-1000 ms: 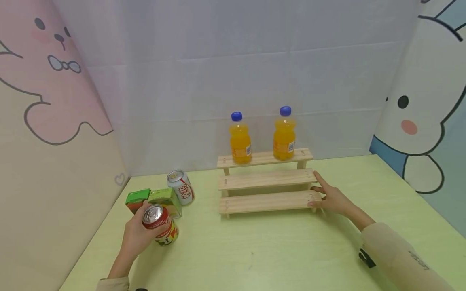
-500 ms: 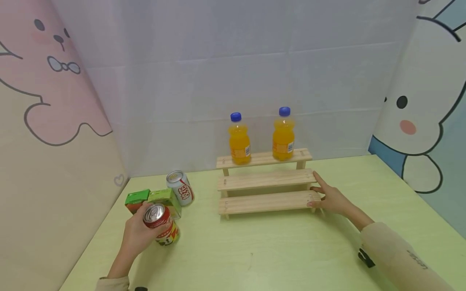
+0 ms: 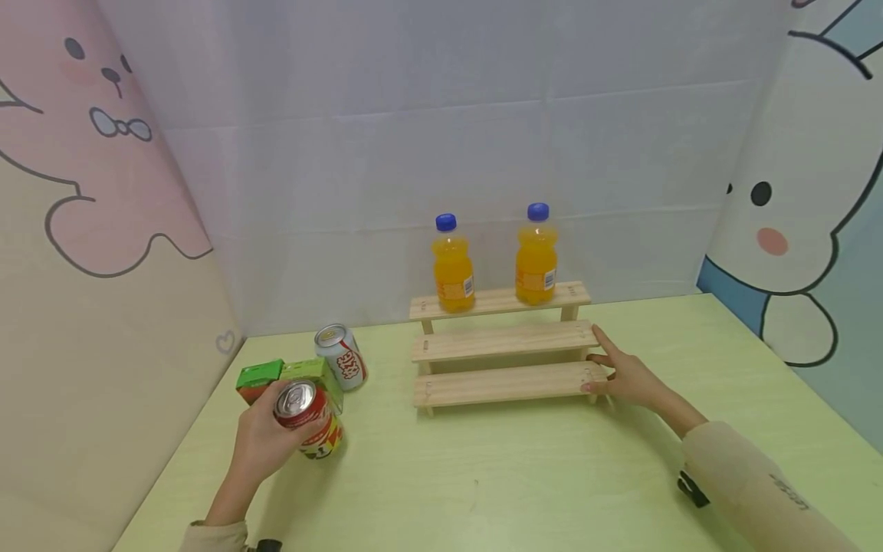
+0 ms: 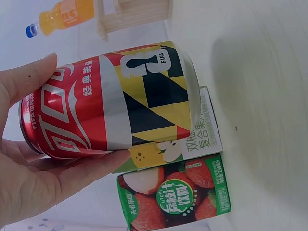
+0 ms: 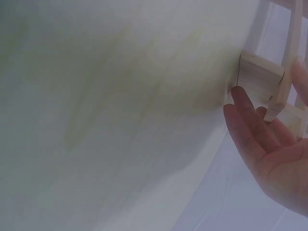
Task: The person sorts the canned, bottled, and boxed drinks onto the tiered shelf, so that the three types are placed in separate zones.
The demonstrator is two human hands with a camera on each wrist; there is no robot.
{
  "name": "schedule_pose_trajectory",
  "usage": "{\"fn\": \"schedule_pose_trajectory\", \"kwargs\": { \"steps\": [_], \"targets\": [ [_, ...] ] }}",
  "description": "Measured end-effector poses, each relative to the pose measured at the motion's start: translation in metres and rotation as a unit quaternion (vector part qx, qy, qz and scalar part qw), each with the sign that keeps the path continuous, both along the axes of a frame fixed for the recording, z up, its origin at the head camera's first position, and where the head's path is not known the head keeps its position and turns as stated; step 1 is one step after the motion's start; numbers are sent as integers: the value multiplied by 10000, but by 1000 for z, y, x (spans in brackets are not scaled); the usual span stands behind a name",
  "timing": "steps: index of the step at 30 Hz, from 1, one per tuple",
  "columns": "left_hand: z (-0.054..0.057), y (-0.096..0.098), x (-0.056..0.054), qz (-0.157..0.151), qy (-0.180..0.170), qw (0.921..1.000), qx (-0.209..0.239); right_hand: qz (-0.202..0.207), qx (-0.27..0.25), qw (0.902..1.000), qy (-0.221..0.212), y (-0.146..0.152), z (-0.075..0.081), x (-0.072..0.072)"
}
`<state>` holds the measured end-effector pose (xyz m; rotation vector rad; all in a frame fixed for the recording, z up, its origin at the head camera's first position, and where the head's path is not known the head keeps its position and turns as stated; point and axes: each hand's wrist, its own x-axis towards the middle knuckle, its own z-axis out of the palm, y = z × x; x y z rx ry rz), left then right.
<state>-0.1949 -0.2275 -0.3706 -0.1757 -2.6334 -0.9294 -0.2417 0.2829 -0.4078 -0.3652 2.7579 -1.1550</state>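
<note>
My left hand (image 3: 260, 438) grips a red cola can (image 3: 319, 434) with a black and yellow pattern, thumb on one side and fingers on the other. The can is slightly tilted, close over the table in front of two juice boxes. In the left wrist view, the lychee juice box (image 4: 173, 192) and the pale green juice box (image 4: 208, 122) show behind the can (image 4: 103, 101). At the right end of a three-tier wooden rack (image 3: 507, 340), my right hand (image 3: 631, 377) holds the lower two shelves' ends. Its fingers (image 5: 250, 122) bend around the rack's end (image 5: 262, 72).
Two orange drink bottles (image 3: 454, 272) with blue caps stand on the rack's top shelf. A silver-white can (image 3: 343, 357) stands behind the juice boxes. A white curtain (image 3: 386, 169) hangs behind the pale green table (image 3: 483, 468). Cartoon-printed panels (image 3: 110, 169) flank both sides.
My left hand has raised the cola can a little and shifted it slightly to the right. My right hand stays at the rack's end.
</note>
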Motion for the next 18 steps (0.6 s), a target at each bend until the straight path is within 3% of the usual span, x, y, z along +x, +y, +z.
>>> {"fn": "schedule_pose_trajectory", "kwargs": {
  "steps": [11,18],
  "targets": [
    [5,9,-4,-168,294,9993,140,-34,38,10000,-1,3,-1,-2],
    [9,17,-6,-121,388,9989,220,-69,26,10000,6,2,-3,-1]
  ]
}}
